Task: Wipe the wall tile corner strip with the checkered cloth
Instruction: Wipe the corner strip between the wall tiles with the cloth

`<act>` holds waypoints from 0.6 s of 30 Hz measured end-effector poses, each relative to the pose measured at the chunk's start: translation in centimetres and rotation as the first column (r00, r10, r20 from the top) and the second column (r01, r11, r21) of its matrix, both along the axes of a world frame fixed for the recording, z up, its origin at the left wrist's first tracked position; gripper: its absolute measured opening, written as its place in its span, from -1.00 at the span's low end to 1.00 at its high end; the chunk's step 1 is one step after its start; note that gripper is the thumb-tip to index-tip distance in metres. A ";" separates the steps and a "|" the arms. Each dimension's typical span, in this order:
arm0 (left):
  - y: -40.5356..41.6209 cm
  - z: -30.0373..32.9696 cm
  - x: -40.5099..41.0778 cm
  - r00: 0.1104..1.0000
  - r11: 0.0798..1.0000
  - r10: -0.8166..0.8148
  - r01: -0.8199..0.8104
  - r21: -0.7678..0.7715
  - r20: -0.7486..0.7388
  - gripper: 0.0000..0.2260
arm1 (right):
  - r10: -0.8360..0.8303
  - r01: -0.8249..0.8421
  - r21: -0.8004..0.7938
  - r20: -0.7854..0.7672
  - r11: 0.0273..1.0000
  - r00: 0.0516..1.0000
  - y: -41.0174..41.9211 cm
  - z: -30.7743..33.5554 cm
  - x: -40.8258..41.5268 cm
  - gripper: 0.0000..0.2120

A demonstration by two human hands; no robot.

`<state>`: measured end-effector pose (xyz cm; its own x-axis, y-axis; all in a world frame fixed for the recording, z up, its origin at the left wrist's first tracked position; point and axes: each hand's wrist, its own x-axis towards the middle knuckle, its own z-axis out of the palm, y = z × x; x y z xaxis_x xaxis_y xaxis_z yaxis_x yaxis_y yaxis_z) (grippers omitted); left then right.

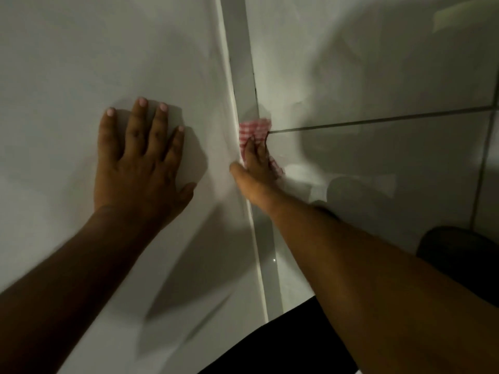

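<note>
A pale corner strip [239, 55] runs down the wall between a plain white surface on the left and glossy tiles on the right. My right hand [256, 166] presses a red-and-white checkered cloth [253, 129] flat against the strip, level with a horizontal grout line. The cloth shows above my fingertips and a bit at the right of my palm. My left hand [140, 157] lies flat on the white wall left of the strip, fingers spread, holding nothing.
Grey tiles [391, 63] with dark grout lines cover the right wall. A dark rounded object [459, 247] sits at the right edge. Black clothing [283, 344] fills the bottom middle.
</note>
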<state>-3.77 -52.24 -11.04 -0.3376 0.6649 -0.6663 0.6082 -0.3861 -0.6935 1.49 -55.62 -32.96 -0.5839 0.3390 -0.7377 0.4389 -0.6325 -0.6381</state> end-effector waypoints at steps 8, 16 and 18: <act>0.4 0.0 0.3 1.000 1.000 0.024 -0.025 0.005 0.008 -0.23 | 0.037 -0.025 -0.236 0.048 0.972 0.998 -4.6 0.8 2.2 -0.17; 0.2 -1.1 -0.2 1.000 0.999 -0.010 0.011 0.050 -0.027 -0.19 | -0.162 0.170 -0.202 0.058 0.964 0.985 4.9 -1.3 -2.2 -0.20; 0.0 -1.5 -0.5 0.997 0.998 -0.044 0.047 0.049 -0.067 -0.19 | -0.220 0.227 -0.236 0.056 0.945 0.974 6.0 -1.9 -2.8 -0.27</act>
